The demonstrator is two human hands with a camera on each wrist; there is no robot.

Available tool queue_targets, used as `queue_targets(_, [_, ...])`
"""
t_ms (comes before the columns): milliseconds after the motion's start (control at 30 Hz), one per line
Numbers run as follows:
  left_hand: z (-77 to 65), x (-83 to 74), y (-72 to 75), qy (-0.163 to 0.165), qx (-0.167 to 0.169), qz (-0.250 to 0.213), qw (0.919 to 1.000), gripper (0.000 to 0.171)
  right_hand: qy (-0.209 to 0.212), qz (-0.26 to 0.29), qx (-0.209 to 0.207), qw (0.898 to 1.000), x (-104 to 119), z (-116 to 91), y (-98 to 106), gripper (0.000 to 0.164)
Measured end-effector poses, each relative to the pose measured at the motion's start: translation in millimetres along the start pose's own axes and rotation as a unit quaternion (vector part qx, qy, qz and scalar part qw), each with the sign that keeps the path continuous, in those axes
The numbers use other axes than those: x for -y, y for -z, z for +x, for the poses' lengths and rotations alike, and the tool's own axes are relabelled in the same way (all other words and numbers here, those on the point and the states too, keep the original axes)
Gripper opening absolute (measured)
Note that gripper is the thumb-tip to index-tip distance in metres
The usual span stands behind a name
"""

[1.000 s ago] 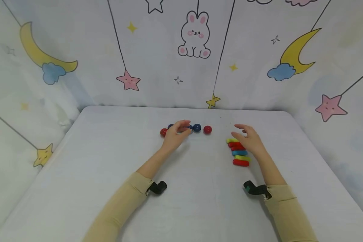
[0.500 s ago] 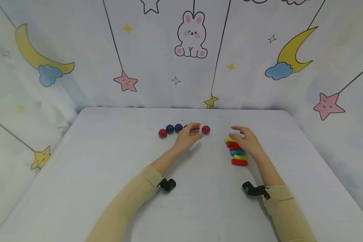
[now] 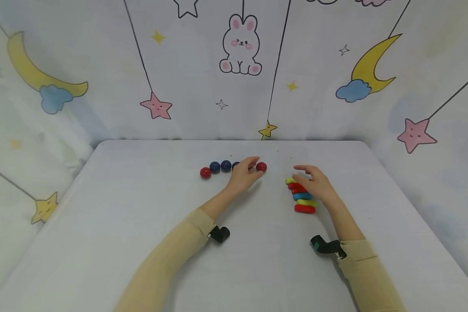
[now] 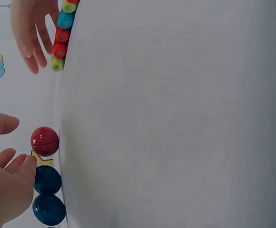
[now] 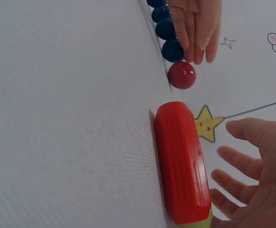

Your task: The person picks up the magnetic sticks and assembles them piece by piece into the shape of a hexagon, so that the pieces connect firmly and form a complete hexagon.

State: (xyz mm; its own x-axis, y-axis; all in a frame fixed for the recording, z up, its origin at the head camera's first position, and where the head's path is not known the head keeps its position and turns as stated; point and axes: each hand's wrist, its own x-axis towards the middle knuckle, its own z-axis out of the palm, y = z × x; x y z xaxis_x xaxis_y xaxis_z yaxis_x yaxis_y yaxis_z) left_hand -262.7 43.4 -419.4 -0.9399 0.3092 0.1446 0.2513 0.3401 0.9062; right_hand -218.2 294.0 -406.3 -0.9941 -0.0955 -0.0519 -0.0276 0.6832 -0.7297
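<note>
My left hand (image 3: pixel 242 177) is held by the right part of a row of shiny balls, thumb and fingers apart, holding nothing. Its fingertips reach close to the right-hand red ball (image 3: pixel 261 167) and partly cover the dark blue balls (image 3: pixel 226 166). Another red ball (image 3: pixel 205 173) ends the row at the left. Over a column of short rounded rods, in red, yellow-green and blue, hovers my right hand (image 3: pixel 316 184), fingers spread and loosely bent, nothing in its grasp. In the right wrist view the nearest red rod (image 5: pixel 182 164) lies beside these fingers.
A white-covered table (image 3: pixel 273 251) carries everything. Behind it hangs a pale cloth (image 3: pixel 195 78) printed with moons, stars and a rabbit. Each beige sleeve has a black wrist camera (image 3: pixel 324 245) on it.
My left hand has moved right along the balls to near the right-hand red one, uncovering blue balls on the left. My right hand stays over the rods. The head view has shifted slightly.
</note>
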Motion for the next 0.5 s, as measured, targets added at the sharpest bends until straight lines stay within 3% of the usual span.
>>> queue_targets(500, [12.8, 3.6, -7.1, -0.041, 0.025, 0.076, 0.9960, 0.045, -0.001, -0.001, 0.001, 1.000, -2, -1, -1, 0.052])
